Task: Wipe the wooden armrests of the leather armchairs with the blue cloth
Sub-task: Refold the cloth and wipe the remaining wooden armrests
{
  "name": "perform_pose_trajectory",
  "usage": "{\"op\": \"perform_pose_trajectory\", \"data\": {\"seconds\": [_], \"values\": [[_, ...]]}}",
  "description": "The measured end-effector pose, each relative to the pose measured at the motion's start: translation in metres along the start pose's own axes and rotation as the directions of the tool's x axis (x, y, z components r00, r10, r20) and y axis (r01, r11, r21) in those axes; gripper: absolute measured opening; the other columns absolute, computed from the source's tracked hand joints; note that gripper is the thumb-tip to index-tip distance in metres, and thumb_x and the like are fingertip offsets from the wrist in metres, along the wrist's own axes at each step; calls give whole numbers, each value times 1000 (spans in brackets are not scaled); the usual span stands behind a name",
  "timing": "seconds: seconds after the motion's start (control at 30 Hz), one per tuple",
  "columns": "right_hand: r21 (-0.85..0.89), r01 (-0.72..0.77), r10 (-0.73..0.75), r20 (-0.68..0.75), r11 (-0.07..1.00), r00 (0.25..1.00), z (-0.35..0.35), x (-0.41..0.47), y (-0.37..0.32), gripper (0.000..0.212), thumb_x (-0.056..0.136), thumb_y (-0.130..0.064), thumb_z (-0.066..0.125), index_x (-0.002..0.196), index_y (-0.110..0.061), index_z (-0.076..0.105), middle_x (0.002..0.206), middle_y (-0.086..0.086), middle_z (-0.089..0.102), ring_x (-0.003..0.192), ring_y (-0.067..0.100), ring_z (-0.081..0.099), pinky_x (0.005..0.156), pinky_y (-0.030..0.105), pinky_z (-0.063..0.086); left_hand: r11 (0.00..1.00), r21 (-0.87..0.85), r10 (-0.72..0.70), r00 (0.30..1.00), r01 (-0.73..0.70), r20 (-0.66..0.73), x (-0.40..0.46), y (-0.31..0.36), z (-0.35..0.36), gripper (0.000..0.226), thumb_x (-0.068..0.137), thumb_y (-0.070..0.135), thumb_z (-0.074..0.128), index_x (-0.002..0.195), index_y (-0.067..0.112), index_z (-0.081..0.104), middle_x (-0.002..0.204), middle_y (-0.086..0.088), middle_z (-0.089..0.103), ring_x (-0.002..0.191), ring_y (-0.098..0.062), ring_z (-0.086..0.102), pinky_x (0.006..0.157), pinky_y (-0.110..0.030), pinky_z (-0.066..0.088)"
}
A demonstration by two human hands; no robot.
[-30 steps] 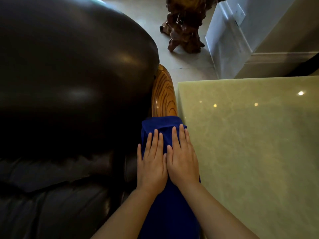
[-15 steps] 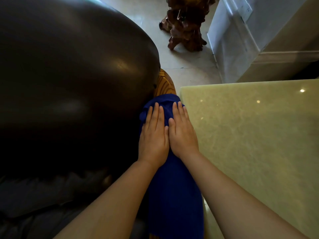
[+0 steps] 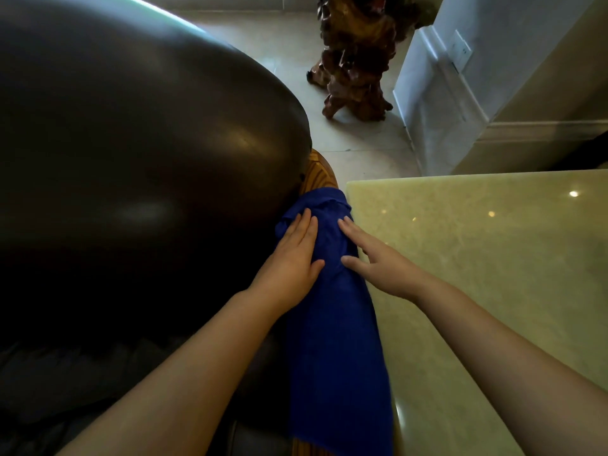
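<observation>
A long blue cloth [image 3: 335, 340] lies draped along the wooden armrest [image 3: 317, 172] of a dark leather armchair [image 3: 131, 153]. Only the armrest's far tip and a small piece at the bottom edge show bare wood. My left hand [image 3: 291, 258] presses flat on the cloth's left side, against the leather. My right hand [image 3: 375, 261] presses on the cloth's right side, fingers spread, next to the stone table. The two hands are apart, with a ridge of cloth between them.
A pale green polished stone table [image 3: 493, 274] stands directly to the right of the armrest. A carved dark wooden stand [image 3: 357, 60] sits on the tiled floor beyond. A white wall corner with a switch plate [image 3: 460, 51] is at the upper right.
Both hands pushed the cloth forward along the armrest towards its far tip, covering more wood. They lay side by side before; now they have spread apart to the cloth's two sides.
</observation>
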State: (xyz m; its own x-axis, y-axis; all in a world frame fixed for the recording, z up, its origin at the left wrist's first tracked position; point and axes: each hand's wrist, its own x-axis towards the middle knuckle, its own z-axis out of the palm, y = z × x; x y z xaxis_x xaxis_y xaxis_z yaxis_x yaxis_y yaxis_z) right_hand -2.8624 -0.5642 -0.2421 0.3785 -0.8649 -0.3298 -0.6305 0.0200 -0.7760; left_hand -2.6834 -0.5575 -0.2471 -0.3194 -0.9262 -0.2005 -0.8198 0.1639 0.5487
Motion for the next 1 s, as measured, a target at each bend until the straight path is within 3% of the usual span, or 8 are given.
{"op": "perform_pose_trajectory", "data": {"seconds": [0.13,0.33,0.47,0.63,0.7,0.8,1.0], "values": [[31,-14,18,-101,999,995,0,5,-2,59,89,-20,57,141,-29,31,153,-8,25,138,9,25,114,29,25,1000,-19,-13,1000,12,-26,6,3,-14,76,85,23,61,145,14,14,157,-2,10,143,-14,8,114,-27,9],[-13,-12,7,-321,1000,947,22,-18,-1,45,85,-18,62,128,-23,52,138,-2,50,126,9,46,106,26,37,999,40,5,989,1,-147,-12,12,-4,58,88,14,56,140,16,31,152,-1,27,140,-12,22,111,-23,18],[-178,-60,-17,-401,982,916,38,-48,0,40,82,-25,66,121,-23,59,127,-2,60,114,11,57,95,20,41,996,82,53,982,-39,-181,-45,18,14,50,90,11,51,138,17,37,149,0,34,138,-11,28,109,-19,18],[-387,-80,-56,-327,919,943,42,-85,-8,28,83,-27,63,110,-23,66,109,-2,71,97,17,65,82,26,48,997,81,-2,997,8,-79,-92,31,16,40,89,15,53,129,20,51,138,2,52,127,-13,46,106,-26,32],[-435,-99,-23,-266,895,964,38,-101,-15,22,82,-28,62,103,-25,66,102,-3,72,90,17,65,70,22,43,993,116,-35,999,30,34,-104,39,4,37,88,17,54,125,21,55,130,2,58,118,-16,53,102,-33,41],[-415,-106,19,-208,904,978,28,-123,-35,17,79,-30,65,95,-27,67,96,-5,71,84,13,62,65,22,38,995,68,-78,984,68,158,-124,52,-20,32,86,18,58,118,21,59,120,1,62,108,-14,58,95,-36,49],[-381,-30,-22,-134,924,991,-15,-163,-112,14,77,-30,67,91,-27,69,77,-11,59,72,9,56,55,20,38,983,-125,-127,988,137,84,-165,88,-93,21,78,16,68,96,26,68,94,7,67,84,-5,63,76,-28,57]]}}
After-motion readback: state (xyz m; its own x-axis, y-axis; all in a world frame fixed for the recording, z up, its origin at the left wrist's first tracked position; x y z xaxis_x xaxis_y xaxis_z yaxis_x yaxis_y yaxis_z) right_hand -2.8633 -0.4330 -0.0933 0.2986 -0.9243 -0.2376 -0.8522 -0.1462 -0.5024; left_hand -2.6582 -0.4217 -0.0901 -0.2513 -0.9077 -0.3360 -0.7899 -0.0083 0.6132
